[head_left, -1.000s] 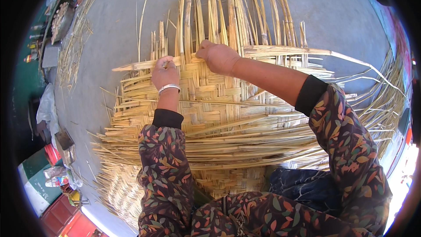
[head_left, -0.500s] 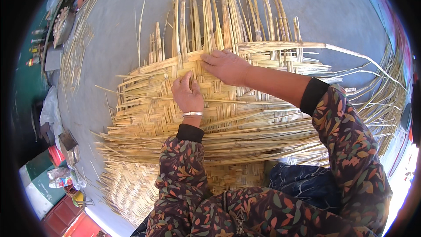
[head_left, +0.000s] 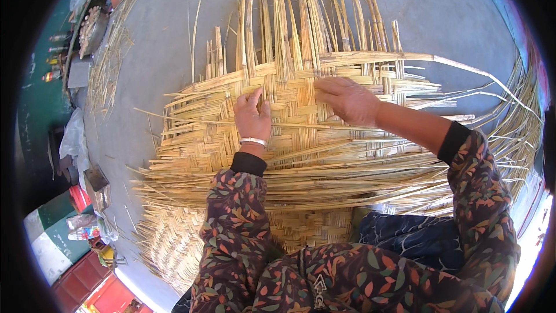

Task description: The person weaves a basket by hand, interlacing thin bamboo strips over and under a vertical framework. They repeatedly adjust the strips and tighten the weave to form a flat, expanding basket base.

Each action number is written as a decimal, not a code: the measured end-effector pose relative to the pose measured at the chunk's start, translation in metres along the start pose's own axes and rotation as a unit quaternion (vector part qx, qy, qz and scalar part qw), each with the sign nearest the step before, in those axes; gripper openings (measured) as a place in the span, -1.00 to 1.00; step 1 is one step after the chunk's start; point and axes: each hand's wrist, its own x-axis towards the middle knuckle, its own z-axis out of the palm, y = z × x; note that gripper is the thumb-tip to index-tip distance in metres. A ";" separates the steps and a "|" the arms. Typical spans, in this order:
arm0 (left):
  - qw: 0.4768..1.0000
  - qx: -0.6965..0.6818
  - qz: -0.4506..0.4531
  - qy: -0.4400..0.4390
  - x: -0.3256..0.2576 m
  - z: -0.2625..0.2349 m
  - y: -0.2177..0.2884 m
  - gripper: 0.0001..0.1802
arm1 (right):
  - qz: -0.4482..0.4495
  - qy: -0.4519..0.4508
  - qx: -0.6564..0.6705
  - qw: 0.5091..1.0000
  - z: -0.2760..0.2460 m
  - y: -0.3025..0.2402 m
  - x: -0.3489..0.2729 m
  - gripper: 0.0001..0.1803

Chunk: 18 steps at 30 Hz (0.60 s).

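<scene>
A large woven mat [head_left: 202, 139] of pale bamboo strips lies flat on grey ground before me. Loose upright strips [head_left: 301, 11] stick out beyond its far woven edge. My left hand [head_left: 252, 117], with a pale bangle at the wrist, presses flat on the weave near that edge, fingers together. My right hand [head_left: 346, 99] lies palm down just to the right, fingertips on a horizontal strip [head_left: 370, 58] at the weave's top. Both arms wear dark floral sleeves. Whether either hand pinches a strip is not visible.
Long loose strips [head_left: 509, 116] fan out to the right. A heap of thin splints [head_left: 110, 64] lies far left on the grey ground [head_left: 452, 11]. Bottles, bags and red and green containers [head_left: 81, 203] crowd the left edge. Folded dark cloth [head_left: 405, 237] rests by my knee.
Both hands moved right and nearer along the weave. The left hand, earlier pinching at a strip's end near the left, now lies flat in the middle; the view has shifted closer.
</scene>
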 end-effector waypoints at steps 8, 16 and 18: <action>0.976 -0.078 -0.193 0.071 0.024 -0.023 -0.030 -0.70 | 0.364 0.224 0.380 0.820 -0.009 0.040 -0.054 -0.70; 0.981 0.051 -0.186 -0.028 0.047 -0.033 -0.043 -0.68 | 0.430 0.359 0.655 0.507 -0.035 0.045 -0.053 -0.69; 0.980 0.057 -0.185 -0.035 0.049 -0.033 -0.047 -0.71 | 0.434 0.385 0.679 0.450 -0.033 0.050 -0.052 -0.68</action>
